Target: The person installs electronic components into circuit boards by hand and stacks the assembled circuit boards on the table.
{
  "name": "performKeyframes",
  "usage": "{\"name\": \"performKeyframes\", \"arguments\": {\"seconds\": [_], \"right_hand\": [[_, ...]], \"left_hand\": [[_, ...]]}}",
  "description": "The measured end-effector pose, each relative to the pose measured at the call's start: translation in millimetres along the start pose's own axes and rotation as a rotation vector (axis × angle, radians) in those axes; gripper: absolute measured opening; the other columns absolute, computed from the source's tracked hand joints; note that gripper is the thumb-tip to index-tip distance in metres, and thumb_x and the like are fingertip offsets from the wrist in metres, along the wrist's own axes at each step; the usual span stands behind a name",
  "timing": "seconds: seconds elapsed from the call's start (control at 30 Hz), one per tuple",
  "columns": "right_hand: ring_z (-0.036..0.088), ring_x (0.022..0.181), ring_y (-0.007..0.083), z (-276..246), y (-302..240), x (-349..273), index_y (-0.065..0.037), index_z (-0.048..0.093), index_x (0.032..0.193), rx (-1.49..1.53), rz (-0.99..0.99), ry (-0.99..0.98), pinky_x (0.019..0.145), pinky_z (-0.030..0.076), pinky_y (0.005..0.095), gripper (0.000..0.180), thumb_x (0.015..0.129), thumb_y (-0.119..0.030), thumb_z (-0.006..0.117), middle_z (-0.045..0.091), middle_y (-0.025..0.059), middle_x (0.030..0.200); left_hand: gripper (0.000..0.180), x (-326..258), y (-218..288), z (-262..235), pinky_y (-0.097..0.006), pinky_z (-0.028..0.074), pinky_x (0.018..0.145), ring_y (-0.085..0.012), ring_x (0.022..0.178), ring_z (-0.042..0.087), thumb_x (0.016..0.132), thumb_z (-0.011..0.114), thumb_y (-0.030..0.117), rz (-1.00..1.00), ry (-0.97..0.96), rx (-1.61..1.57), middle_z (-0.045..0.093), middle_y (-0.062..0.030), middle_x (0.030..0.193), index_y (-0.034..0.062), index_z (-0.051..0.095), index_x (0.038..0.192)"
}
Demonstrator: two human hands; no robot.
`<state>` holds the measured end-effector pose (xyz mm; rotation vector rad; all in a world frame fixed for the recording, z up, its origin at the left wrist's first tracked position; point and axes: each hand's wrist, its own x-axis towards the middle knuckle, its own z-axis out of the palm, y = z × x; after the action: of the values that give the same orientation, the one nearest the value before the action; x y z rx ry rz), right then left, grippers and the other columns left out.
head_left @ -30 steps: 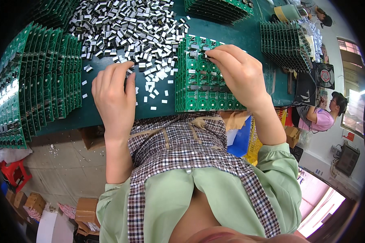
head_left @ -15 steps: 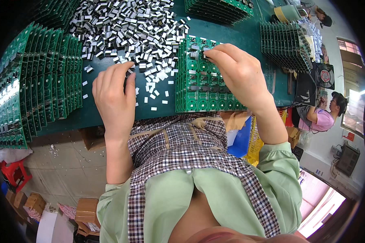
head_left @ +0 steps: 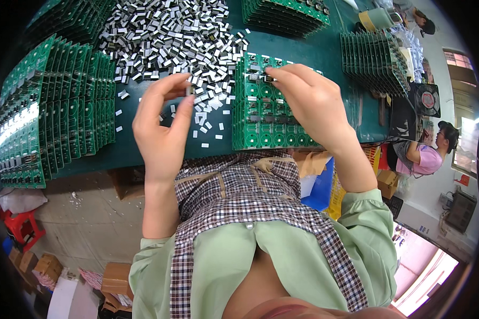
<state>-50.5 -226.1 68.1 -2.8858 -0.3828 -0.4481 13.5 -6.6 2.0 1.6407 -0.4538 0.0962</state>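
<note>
A stack of green circuit boards [head_left: 258,139] lies on the table in front of me. Over its upper part is my right hand [head_left: 314,98], thumb and index finger closed on a small digit display module [head_left: 267,78] at the board's surface. Left of the stack, my left hand [head_left: 162,125] pinches another small display module [head_left: 189,90] between thumb and fingertips, raised above the table. Just beyond it spreads a big heap of loose display modules [head_left: 165,37], white-faced with dark sides and pins. Several strays lie near the heap's lower edge.
Upright rows of circuit boards [head_left: 58,106] line the left side. More board stacks stand at the back [head_left: 287,18] and at the right [head_left: 372,58], near a lidded cup [head_left: 377,19]. Below the table edge is a blue bin [head_left: 319,186]. A person in pink [head_left: 426,157] sits at right.
My left hand has moved right and turned, and a display module now shows in its pinch. The right hand has shifted slightly down and left over the board.
</note>
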Motion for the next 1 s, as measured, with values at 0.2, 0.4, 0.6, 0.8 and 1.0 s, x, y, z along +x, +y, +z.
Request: {"name": "performKeyframes", "arguments": {"seconds": [0.2, 0.4, 0.6, 0.8, 1.0], "right_hand": [[0.063, 0.078, 0.0247, -2.0, -29.5, 4.1, -0.007, 0.062, 0.107, 0.464, 0.074, 0.059, 0.062, 0.051, 0.032, 0.034, 0.073, -0.003, 0.069, 0.062, 0.0083, 0.092], [0.062, 0.071, 0.0227, 9.6, -29.7, 6.2, -0.007, 0.064, 0.103, 0.393, -0.08, 0.079, 0.057, 0.051, 0.0306, 0.033, 0.071, -0.003, 0.068, 0.06, 0.0075, 0.09], [0.063, 0.069, 0.0207, 11.7, -20.4, 14.3, -0.005, 0.063, 0.09, 0.302, -0.198, 0.254, 0.055, 0.051, 0.0302, 0.025, 0.066, -0.001, 0.069, 0.061, 0.0066, 0.086], [0.063, 0.079, 0.0254, -7.5, -28.8, 13.7, -0.004, 0.065, 0.088, 0.589, 0.038, 0.135, 0.068, 0.05, 0.0323, 0.018, 0.071, -0.001, 0.071, 0.065, 0.0095, 0.083], [0.064, 0.085, 0.0139, -0.7, -24.8, -3.8, 0.005, 0.063, 0.094, 1.383, 0.48, -0.12, 0.075, 0.053, 0.0263, 0.013, 0.083, -0.001, 0.065, 0.066, 0.009, 0.092]], "left_hand": [[0.037, 1.2, 20.9, 13.8, -0.029, 0.046, 0.088, -0.0168, 0.1, 0.058, 0.082, 0.056, -0.009, -0.219, -0.199, -0.519, 0.061, -0.0108, 0.104, -0.0023, 0.052, 0.118], [0.048, 0.1, 25.5, 18.9, -0.027, 0.046, 0.084, -0.0125, 0.092, 0.057, 0.078, 0.059, -0.01, -0.142, -0.253, -0.481, 0.058, -0.0058, 0.098, 0.0007, 0.049, 0.123], [0.046, 8.4, 27.7, 26.0, -0.028, 0.048, 0.082, -0.0132, 0.089, 0.058, 0.077, 0.064, -0.008, -0.059, -0.273, -0.498, 0.059, -0.0071, 0.1, 0.002, 0.053, 0.121], [0.018, 6.0, 36.5, 14.4, -0.03, 0.049, 0.077, -0.0197, 0.083, 0.062, 0.076, 0.068, -0.004, 0.106, -0.208, -0.193, 0.064, -0.0096, 0.091, 0.0001, 0.065, 0.093], [0.019, -2.8, 27.0, 25.8, -0.031, 0.051, 0.072, -0.0223, 0.08, 0.064, 0.07, 0.071, -0.005, 0.325, -0.137, -0.163, 0.066, -0.0095, 0.086, 0.0024, 0.066, 0.087]]}}
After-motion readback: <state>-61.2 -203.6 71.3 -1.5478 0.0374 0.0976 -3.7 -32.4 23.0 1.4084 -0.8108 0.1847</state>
